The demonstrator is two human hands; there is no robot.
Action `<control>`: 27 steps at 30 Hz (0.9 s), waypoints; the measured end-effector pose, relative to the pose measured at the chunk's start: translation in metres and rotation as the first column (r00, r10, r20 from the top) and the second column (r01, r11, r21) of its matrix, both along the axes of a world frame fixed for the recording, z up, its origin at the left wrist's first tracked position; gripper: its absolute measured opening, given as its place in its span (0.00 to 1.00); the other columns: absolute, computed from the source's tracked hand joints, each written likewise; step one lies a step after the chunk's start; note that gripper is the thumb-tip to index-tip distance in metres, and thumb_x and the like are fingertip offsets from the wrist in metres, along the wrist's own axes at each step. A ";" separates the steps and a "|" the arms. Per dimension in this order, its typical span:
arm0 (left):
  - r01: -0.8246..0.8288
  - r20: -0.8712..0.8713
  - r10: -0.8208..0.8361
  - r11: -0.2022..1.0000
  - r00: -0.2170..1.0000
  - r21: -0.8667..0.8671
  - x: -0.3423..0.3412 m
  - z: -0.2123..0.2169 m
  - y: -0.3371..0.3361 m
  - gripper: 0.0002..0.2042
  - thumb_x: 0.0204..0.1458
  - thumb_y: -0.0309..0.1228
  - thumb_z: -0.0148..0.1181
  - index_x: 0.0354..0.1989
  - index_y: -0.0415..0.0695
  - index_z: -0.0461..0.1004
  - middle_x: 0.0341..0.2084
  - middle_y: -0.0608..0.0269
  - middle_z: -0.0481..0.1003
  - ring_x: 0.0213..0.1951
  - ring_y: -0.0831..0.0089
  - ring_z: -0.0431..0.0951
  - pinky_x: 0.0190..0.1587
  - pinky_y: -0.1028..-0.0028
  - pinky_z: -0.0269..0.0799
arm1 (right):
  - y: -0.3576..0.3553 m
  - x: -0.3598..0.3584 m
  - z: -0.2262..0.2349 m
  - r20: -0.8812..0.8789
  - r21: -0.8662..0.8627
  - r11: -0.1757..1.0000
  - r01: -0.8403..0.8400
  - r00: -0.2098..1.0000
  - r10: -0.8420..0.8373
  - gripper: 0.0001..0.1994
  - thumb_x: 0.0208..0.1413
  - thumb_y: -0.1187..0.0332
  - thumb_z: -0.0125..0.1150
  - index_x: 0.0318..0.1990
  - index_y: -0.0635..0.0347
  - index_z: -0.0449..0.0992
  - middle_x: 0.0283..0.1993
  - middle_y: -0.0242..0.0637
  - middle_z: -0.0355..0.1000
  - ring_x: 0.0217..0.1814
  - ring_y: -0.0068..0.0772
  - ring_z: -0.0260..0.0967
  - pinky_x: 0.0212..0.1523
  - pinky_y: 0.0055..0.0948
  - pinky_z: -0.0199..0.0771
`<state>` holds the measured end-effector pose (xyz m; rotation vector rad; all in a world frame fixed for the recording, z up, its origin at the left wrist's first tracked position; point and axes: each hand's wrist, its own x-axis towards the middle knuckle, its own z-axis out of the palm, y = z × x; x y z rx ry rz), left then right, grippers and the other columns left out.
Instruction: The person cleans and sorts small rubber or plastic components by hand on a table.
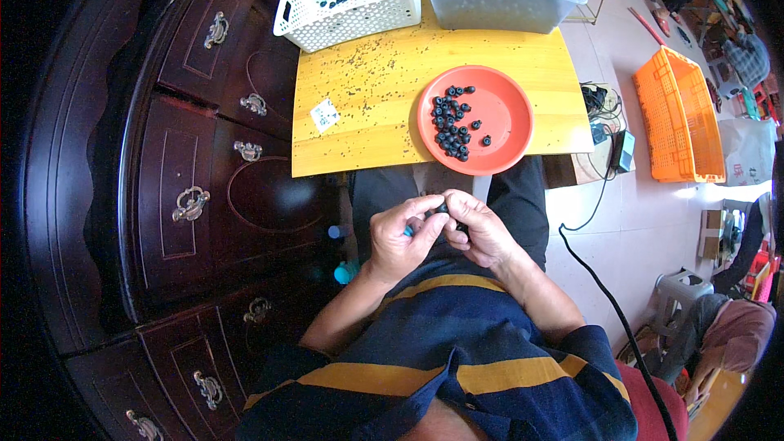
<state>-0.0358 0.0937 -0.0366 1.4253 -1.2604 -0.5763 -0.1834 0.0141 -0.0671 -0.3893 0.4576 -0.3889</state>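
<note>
Over my lap, my left hand [397,235] and my right hand [483,230] meet with bent fingers. Pinched between both sets of fingertips is a small black round part [442,208], mostly covered. A dark bit also shows within my right fingers, and a scrap of blue [408,230] peeks out by my left thumb; I cannot make out what either is. Just beyond the hands, a red-orange round plate [510,114] rests at the table's near edge. On its left half lie several black ring-like parts [449,121], with a few apart toward the middle.
The yellow table [359,147] carries dark crumbs and a white paper square [324,115]. At its far side stand a white perforated basket [351,28] and a translucent bin [498,8] heaped with black parts. Dark drawers [180,188] flank the left; an orange crate [682,126] and black cable [592,265] lie right.
</note>
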 end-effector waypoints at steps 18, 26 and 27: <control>0.086 0.275 -0.129 0.983 0.953 0.163 0.030 0.016 -0.011 0.21 0.51 0.49 0.71 0.34 0.44 0.71 0.19 0.62 0.74 0.20 0.66 0.77 0.24 0.69 0.71 | 0.000 -0.002 -0.008 0.037 -0.088 0.996 -0.032 0.999 0.036 0.13 0.67 0.53 0.58 0.40 0.53 0.73 0.25 0.21 0.65 0.18 0.11 0.51 0.17 0.15 0.47; 0.207 0.540 -0.251 0.968 0.803 0.142 0.038 0.018 -0.016 0.24 0.50 0.54 0.69 0.30 0.44 0.70 0.20 0.59 0.73 0.21 0.61 0.78 0.24 0.66 0.72 | -0.001 -0.003 -0.007 0.056 -0.106 0.991 -0.078 0.995 0.085 0.09 0.67 0.58 0.60 0.40 0.52 0.73 0.27 0.21 0.66 0.19 0.10 0.52 0.18 0.13 0.48; 0.219 0.568 -0.256 0.966 0.782 0.135 0.039 0.018 -0.016 0.24 0.50 0.54 0.69 0.30 0.45 0.70 0.20 0.59 0.73 0.21 0.60 0.78 0.24 0.65 0.72 | -0.002 -0.003 -0.008 0.065 -0.106 0.991 -0.084 0.994 0.092 0.08 0.66 0.59 0.61 0.39 0.52 0.73 0.27 0.21 0.67 0.19 0.10 0.53 0.18 0.13 0.48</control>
